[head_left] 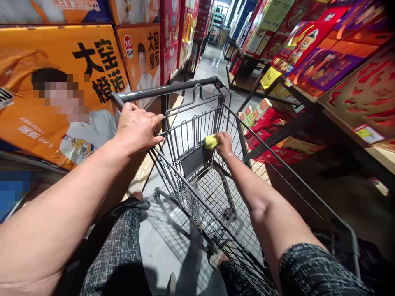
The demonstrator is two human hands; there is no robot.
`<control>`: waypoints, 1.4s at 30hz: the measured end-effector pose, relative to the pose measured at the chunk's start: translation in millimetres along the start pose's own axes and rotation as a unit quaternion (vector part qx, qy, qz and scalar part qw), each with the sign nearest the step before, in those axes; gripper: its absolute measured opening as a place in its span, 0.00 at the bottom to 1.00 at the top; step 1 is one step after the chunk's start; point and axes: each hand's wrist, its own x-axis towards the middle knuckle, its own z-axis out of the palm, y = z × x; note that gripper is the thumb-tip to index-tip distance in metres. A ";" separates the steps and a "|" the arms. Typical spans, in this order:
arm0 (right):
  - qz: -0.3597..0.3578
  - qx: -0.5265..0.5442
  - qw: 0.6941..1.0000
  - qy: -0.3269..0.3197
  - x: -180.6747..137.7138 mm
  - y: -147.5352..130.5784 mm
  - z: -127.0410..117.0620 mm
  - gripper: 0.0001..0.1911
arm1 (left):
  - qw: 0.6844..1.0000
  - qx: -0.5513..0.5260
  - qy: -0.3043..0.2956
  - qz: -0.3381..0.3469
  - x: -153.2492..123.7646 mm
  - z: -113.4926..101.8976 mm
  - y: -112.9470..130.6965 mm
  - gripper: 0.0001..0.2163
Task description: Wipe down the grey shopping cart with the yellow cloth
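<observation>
A grey wire shopping cart (173, 89) stands in front of me, its handle bar on the far side. My left hand (137, 125) is closed over the cart's frame at the left corner, just below the handle; the part inside its grip is mostly hidden. Down inside the basket, my right hand (224, 143) clutches a yellow-green cloth (211, 142). The cloth is bunched up against the wire end panel, above a dark flat plate (196, 160) fixed to the bars. Whether the cloth touches the wires is hard to tell.
Orange drink cartons (92, 53) are stacked close on the left. On the right, shelves (364, 152) hold red and purple gift boxes (327, 68), with more red boxes (262, 135) lower down. The aisle floor (212, 61) runs away beyond the handle. My feet stand close to the cart.
</observation>
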 end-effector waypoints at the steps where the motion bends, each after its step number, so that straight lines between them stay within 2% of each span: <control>1: 0.009 -0.003 0.999 0.039 24.0 -3.4 -13.3 0.24 | 1.000 -0.005 0.000 0.001 0.0 0.3 -0.3 0.29; 3: 0.005 -0.013 0.994 0.112 67.5 -12.1 -38.0 0.24 | 1.000 -0.011 0.000 0.002 0.0 0.6 -0.9 0.29; 5: 0.002 -0.025 0.988 0.155 96.5 -20.1 -53.1 0.23 | 1.000 -0.016 -0.001 0.001 0.1 1.0 -1.4 0.29; 8: -0.001 -0.026 0.988 0.155 97.8 -22.8 -47.6 0.22 | 1.000 -0.018 -0.004 0.002 0.5 1.8 -2.3 0.29; 11: 0.021 -0.037 0.997 0.068 51.2 -10.1 -17.0 0.22 | 1.000 -0.017 -0.001 0.008 0.5 2.8 -2.8 0.30; 14: 0.012 -0.087 0.993 -0.084 -7.8 10.2 10.2 0.20 | 1.000 -0.021 0.004 0.013 0.5 2.5 -2.2 0.29; 16: -0.014 -0.111 0.981 -0.156 -30.3 20.4 13.0 0.16 | 1.000 -0.017 0.006 0.014 1.2 1.2 -1.4 0.28; 17: -0.024 -0.125 0.977 -0.170 -32.9 23.3 8.5 0.14 | 1.000 -0.012 0.006 0.015 2.0 0.5 -1.4 0.27; 19: -0.036 -0.167 0.974 -0.146 -20.6 24.4 -10.7 0.15 | 1.000 0.000 0.009 0.021 5.0 -0.1 -2.9 0.26; 21: -0.039 -0.210 0.975 -0.067 9.3 22.1 -37.9 0.18 | 0.999 0.000 0.023 0.037 10.1 1.3 -7.2 0.25; 24: -0.038 -0.219 0.973 0.058 60.5 20.4 -73.5 0.22 | 0.996 -0.021 0.051 0.065 20.7 6.9 -16.6 0.27; 25: -0.038 -0.217 0.972 0.083 72.9 21.4 -79.7 0.23 | 0.996 -0.022 0.056 0.071 24.7 9.0 -19.4 0.29; 27: -0.044 -0.222 0.970 0.085 84.2 25.6 -80.6 0.24 | 0.995 -0.009 0.060 0.079 32.4 11.8 -23.3 0.36; 30: -0.052 -0.261 0.964 0.010 67.1 34.4 -55.5 0.24 | 0.995 0.009 0.060 0.081 43.1 12.2 -24.8 0.48; 33: -0.040 -0.297 0.952 -0.061 25.9 43.0 -14.7 0.27 | 0.995 0.016 0.057 0.085 53.2 11.2 -25.0 0.55; 37: -0.001 -0.284 0.950 -0.131 -33.9 50.5 37.9 0.30 | 0.994 0.008 0.059 0.090 64.8 14.3 -28.6 0.51; 42: 0.145 -0.170 0.942 -0.251 -102.8 45.4 90.6 0.30 | 0.995 -0.012 0.066 0.078 68.8 17.6 -30.2 0.44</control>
